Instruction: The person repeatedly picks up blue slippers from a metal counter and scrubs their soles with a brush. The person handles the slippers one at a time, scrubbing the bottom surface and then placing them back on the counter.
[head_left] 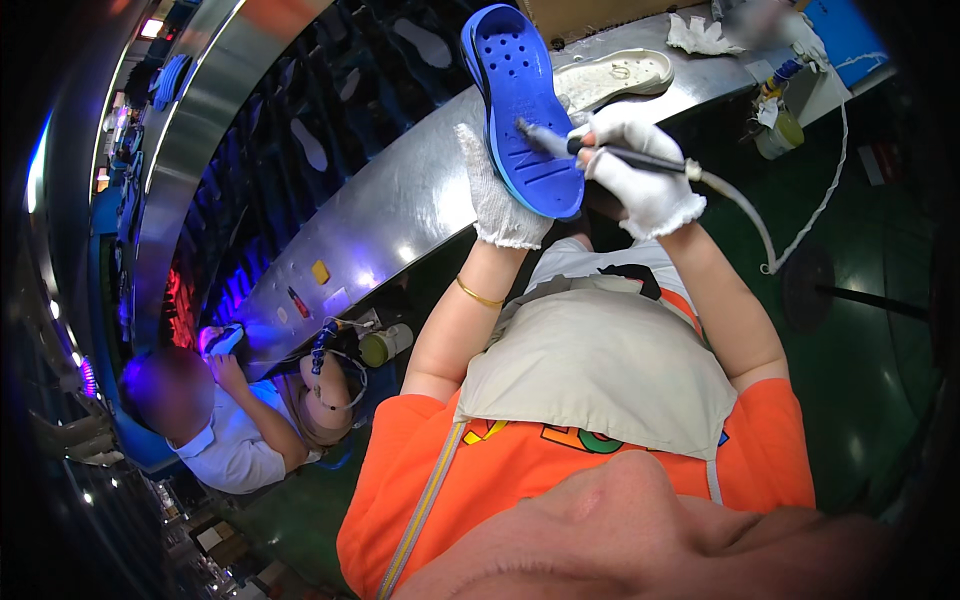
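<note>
A blue shoe sole (525, 95), with round holes at its far end and grooves near its heel, is held up over the metal bench edge. My left hand (495, 200), in a white knitted glove, grips it from beneath and along its left side. My right hand (645, 190), in a white glove with bare fingertips showing, is closed round a black-handled brush (650, 159). A pale hose runs from the brush's rear end. Its bristle tip touches or hovers just over the sole's inner face; I cannot tell which. Behind the sole lies a white shoe sole (630, 75) on the bench.
The metal bench (400, 190) curves to the left beside a dark rack or conveyor carrying soles. A crumpled white glove (700, 36) lies at the far right, near a hanging pot (780, 135). A co-worker (240, 430) sits at the left, holding a blue item.
</note>
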